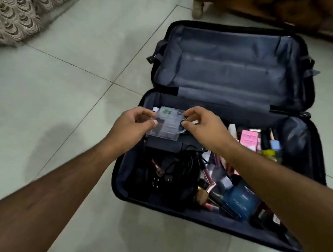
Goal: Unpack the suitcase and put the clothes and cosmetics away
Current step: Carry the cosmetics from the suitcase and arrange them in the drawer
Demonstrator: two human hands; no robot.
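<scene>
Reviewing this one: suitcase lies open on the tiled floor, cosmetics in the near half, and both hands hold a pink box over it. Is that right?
Not quite. The head view shows the left hand and right hand holding a clear plastic box, not a pink one. A pink box lies untouched in the suitcase. The rest stands: the suitcase lies open on the tiled floor, cosmetics in the near half.

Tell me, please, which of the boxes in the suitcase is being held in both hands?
The clear plastic box, pinched by the left hand and right hand; the pink box and blue box lie untouched.
</scene>
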